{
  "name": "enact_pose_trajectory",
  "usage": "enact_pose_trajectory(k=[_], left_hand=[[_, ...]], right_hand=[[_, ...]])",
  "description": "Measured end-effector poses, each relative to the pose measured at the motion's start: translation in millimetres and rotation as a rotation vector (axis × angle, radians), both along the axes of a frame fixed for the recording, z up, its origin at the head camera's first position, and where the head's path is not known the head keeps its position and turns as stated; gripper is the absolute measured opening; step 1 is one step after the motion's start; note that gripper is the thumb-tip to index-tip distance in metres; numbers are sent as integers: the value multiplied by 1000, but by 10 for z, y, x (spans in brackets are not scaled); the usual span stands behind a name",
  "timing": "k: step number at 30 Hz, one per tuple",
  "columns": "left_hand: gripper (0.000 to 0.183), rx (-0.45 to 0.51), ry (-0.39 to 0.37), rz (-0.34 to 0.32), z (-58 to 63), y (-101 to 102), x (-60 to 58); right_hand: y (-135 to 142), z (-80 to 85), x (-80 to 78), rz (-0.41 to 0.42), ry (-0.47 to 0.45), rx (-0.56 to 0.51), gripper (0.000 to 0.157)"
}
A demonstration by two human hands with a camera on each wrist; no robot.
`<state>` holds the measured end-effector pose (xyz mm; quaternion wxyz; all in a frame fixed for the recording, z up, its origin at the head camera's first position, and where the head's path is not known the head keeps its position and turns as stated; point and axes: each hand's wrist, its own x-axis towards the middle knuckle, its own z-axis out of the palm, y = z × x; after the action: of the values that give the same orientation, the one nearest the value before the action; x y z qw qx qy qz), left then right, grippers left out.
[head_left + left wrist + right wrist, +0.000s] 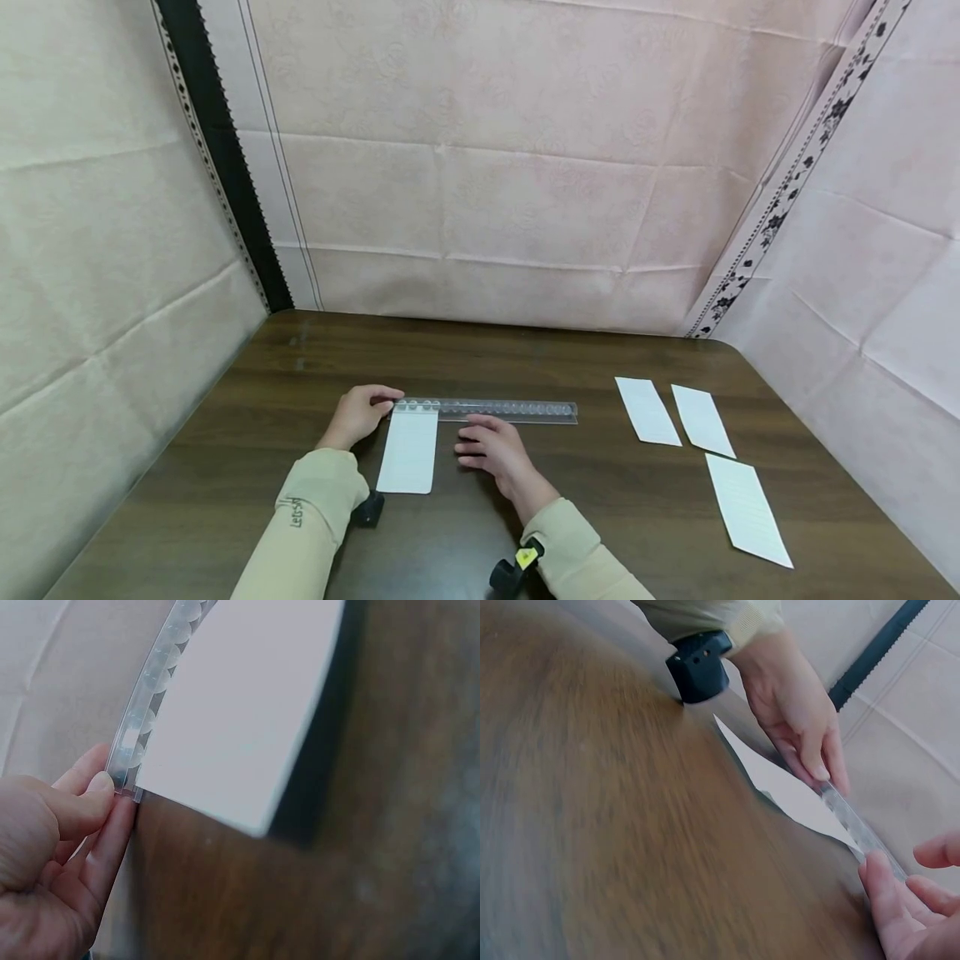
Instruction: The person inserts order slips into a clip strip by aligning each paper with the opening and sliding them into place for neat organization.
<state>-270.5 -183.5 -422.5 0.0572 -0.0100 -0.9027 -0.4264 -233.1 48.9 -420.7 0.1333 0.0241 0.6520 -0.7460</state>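
A long clear plastic strip (pixel 510 410), with a row of round shapes along it, lies crosswise on the table. My left hand (pixel 363 414) pinches its left end between thumb and fingers, as the left wrist view shows. A narrow white sheet (pixel 408 454) with rounded corners has its top edge at the strip's left part; whether it is fastened there I cannot tell. The sheet looks bowed in the right wrist view (pixel 784 791). Right of the sheet, my right hand (pixel 495 454) has its fingers loosely extended and spread near the strip, holding nothing. Contact with the strip is unclear.
On the table's right side lie three more white sheets: one at the back (pixel 648 412), another (pixel 703 421) beside it, and a larger one (pixel 748 510) closer. Pale cloth (pixel 480 200) hangs behind the brown table (pixel 600 533) and at both sides.
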Motion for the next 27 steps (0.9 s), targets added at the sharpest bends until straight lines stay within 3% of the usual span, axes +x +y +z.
enact_pose_trajectory(k=[14, 27], left_hand=[[20, -7, 0, 1, -18, 3, -17], [20, -4, -4, 10, -27, 3, -26]], right_hand=[[326, -3, -35, 2, -4, -4, 36], [689, -15, -76, -61, -4, -8, 36]])
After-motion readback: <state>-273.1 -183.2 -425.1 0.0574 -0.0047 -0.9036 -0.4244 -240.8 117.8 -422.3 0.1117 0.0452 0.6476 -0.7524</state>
